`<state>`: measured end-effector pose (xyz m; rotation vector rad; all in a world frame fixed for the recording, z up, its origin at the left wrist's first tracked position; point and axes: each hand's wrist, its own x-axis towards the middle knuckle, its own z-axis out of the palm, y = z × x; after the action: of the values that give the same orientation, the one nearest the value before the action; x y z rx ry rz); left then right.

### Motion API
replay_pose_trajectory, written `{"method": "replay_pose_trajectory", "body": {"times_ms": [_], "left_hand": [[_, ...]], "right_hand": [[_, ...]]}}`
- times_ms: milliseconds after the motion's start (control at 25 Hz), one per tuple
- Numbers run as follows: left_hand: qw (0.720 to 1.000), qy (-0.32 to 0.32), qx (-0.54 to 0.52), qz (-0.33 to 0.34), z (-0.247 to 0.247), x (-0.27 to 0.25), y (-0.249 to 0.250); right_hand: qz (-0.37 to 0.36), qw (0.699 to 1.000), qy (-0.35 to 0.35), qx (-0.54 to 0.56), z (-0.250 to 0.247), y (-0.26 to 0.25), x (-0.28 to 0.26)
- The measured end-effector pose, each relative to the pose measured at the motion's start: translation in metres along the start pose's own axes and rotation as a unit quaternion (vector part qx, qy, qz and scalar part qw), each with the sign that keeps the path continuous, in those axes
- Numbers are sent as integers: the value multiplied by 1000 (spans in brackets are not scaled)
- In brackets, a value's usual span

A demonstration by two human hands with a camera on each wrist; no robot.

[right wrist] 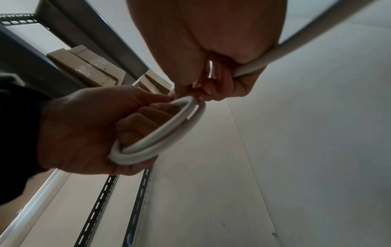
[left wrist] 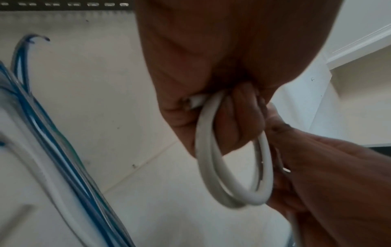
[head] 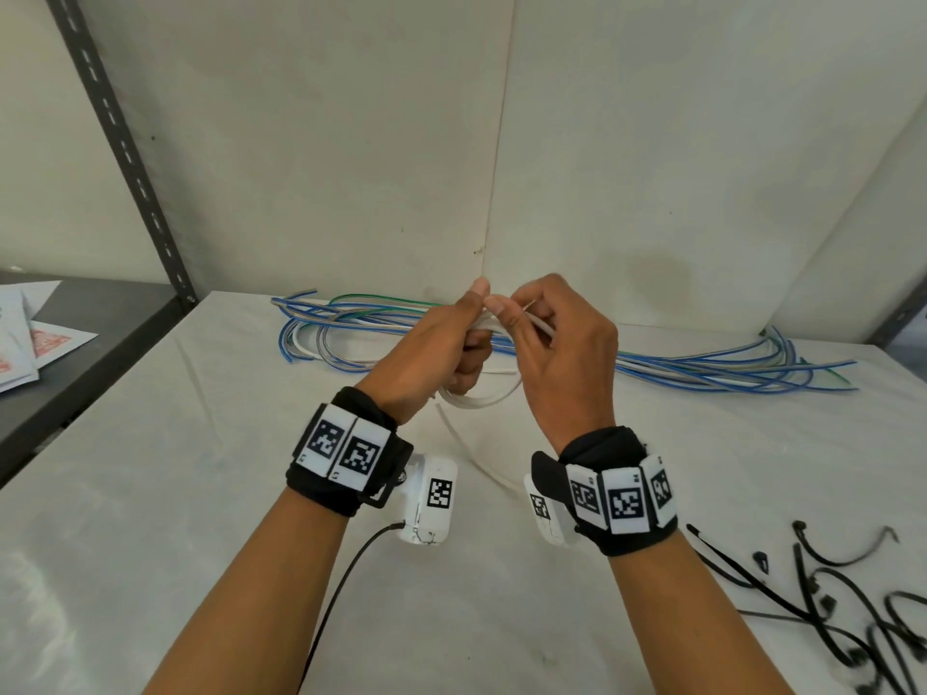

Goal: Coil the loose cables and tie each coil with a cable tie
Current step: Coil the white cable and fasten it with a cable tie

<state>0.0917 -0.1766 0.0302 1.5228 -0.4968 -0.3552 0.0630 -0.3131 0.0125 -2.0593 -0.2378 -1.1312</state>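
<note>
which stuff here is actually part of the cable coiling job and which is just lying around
Part of the job:
- white cable, loops gripped by the left hand, fed by the right hand
- loose blue, green and grey cables on the table
- black cable ties at the near right

Just lying about:
- papers on the dark shelf at the left
- boxes on the rack

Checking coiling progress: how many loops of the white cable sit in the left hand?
2 loops of the white cable, side by side in the left hand; the fingers may hide more. The right hand feeds the free end.
</note>
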Motion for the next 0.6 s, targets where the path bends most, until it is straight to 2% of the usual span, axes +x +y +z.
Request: {"method": "replay_pose_trajectory", "body": {"times_ms": [160,320,440,600], "left_hand": [[999,13,-41,-9,4,0,-2],[998,28,-60,-20,3,-1,0],[996,41,-80,-20,13,1,-3],[996,14,-81,-35,21,3,-5]], "right_hand": [[-12,1000,7,-27,5,6,0],[4,1000,-2,5,9,5,-4],[3,1000,19,4,7,5,-4],[25,999,32,24,0,9,-2]]}}
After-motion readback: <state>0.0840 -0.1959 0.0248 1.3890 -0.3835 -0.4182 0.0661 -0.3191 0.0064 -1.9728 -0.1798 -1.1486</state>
